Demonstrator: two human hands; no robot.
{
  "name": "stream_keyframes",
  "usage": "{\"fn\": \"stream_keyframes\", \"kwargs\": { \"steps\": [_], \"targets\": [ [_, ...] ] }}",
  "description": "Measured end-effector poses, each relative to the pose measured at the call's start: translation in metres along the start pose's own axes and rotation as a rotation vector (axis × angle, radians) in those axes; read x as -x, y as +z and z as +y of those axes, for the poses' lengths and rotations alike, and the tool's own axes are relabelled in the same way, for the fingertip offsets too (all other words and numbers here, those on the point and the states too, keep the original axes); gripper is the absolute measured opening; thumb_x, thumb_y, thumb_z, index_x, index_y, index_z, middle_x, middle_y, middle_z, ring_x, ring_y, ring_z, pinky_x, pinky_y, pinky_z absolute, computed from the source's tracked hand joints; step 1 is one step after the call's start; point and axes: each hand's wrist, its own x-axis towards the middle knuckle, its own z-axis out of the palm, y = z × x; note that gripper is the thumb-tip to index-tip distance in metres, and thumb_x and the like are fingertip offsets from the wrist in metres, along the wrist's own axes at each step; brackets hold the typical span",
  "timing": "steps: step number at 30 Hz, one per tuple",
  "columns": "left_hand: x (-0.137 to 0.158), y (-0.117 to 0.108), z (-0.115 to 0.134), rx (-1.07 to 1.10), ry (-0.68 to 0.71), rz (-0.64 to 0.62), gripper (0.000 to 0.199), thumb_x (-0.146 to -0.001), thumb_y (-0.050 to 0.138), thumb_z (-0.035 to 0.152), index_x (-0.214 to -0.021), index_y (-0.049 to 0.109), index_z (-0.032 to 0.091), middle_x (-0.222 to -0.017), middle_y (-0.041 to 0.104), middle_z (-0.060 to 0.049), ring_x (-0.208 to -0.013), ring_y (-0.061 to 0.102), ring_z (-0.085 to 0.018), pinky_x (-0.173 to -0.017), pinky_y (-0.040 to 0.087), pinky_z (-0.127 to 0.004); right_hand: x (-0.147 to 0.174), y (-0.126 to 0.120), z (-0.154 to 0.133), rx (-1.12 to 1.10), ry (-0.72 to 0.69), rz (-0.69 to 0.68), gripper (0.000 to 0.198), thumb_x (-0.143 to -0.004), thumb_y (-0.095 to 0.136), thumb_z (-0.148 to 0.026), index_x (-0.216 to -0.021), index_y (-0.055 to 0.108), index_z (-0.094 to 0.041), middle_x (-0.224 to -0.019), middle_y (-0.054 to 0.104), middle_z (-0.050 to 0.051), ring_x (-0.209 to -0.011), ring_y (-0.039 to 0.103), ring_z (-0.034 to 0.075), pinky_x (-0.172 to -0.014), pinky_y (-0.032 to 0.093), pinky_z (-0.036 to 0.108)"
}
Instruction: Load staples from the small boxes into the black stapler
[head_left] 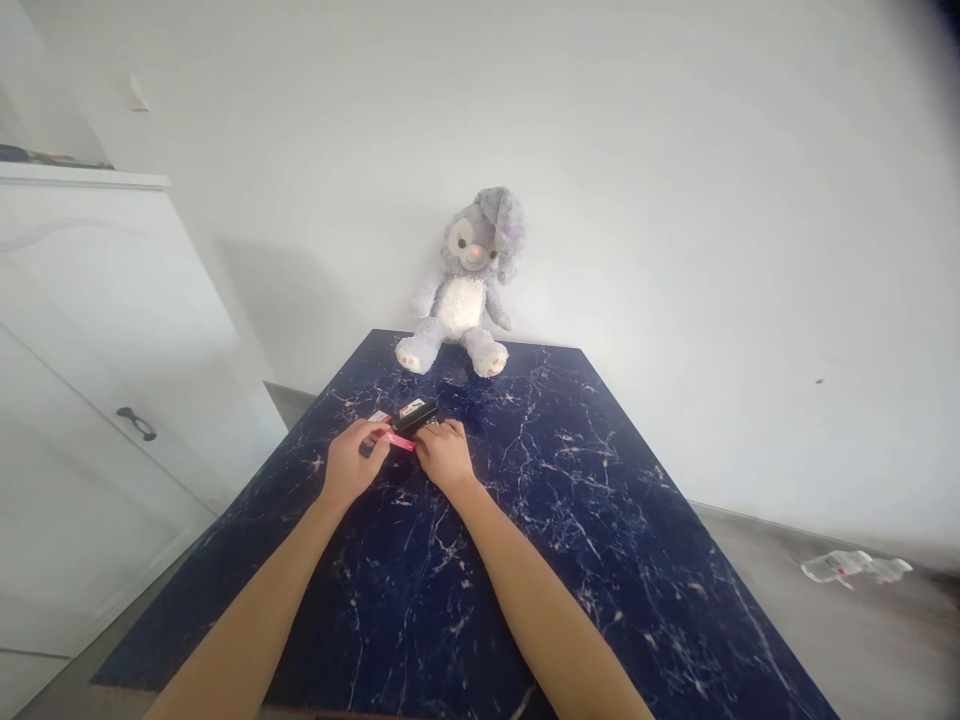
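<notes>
My left hand [354, 462] pinches the left end of a flat pink, narrow piece [400, 441], thumb below and fingers above. My right hand [446, 455] is by the other end of this piece, its fingers curled and bent down. What those fingers grip is hidden from me. Just beyond both hands lies a black oblong case or box [417, 416] with a white label-like patch on it. A small red-and-white packet [380, 417] shows behind the left fingers. Its kind is too small to make out.
The dark blue marble-patterned table [570, 500] narrows toward the wall. At its far edge a grey plush toy [461, 300] sits against the wall. To the left stands a white cabinet [112, 330] with a dark handle. Clear plastic packaging [855, 568] lies on the floor at right.
</notes>
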Motion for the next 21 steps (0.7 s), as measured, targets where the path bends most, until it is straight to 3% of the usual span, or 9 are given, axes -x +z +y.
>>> {"fn": "stream_keyframes", "kwargs": {
  "steps": [2,5,10,16,21],
  "targets": [
    [0.001,-0.001,0.003,-0.018,0.023,-0.002,0.019,-0.089,0.055,0.032,-0.100,0.067,0.023,-0.096,0.070,-0.004,-0.077,0.066,-0.019,-0.079,0.053,-0.033,0.000,-0.001,0.001,-0.015,0.062,0.058,0.015,-0.092,0.052,-0.018,-0.091,0.067,-0.022,-0.095,0.069,0.003,-0.092,0.060,0.018,-0.104,0.029,0.038],
    [0.002,-0.001,0.006,-0.038,0.092,-0.043,0.017,-0.087,0.059,0.032,-0.099,0.067,0.025,-0.101,0.070,-0.005,-0.091,0.067,-0.022,-0.086,0.054,-0.035,-0.001,-0.004,0.006,-0.090,0.221,0.171,0.014,-0.089,0.052,-0.019,-0.087,0.065,-0.021,-0.092,0.067,0.004,-0.090,0.061,0.019,-0.096,0.035,0.034],
    [0.003,0.003,0.006,-0.094,0.192,-0.163,0.014,-0.082,0.064,0.034,-0.090,0.070,0.024,-0.094,0.068,-0.007,-0.097,0.064,-0.026,-0.091,0.052,-0.042,-0.003,-0.001,0.021,-0.152,0.531,0.305,0.024,-0.084,0.047,-0.015,-0.101,0.064,-0.019,-0.103,0.066,0.009,-0.093,0.061,0.023,-0.086,0.041,0.033],
    [0.001,0.004,0.000,-0.136,0.185,-0.262,0.025,-0.081,0.063,0.034,-0.102,0.070,0.023,-0.098,0.066,-0.008,-0.102,0.061,-0.028,-0.093,0.049,-0.043,-0.005,0.010,0.032,-0.204,0.573,0.218,0.026,-0.082,0.050,-0.016,-0.104,0.064,-0.021,-0.105,0.066,0.007,-0.097,0.063,0.023,-0.089,0.042,0.035],
    [0.004,0.003,-0.004,-0.224,0.131,-0.297,0.029,-0.082,0.060,0.031,-0.110,0.065,0.023,-0.070,0.061,-0.001,-0.074,0.061,-0.022,-0.081,0.048,-0.041,-0.003,0.010,0.032,-0.239,0.556,0.225,0.023,-0.082,0.051,-0.019,-0.100,0.065,-0.021,-0.103,0.068,0.006,-0.093,0.064,0.021,-0.086,0.044,0.032]
  ]
}}
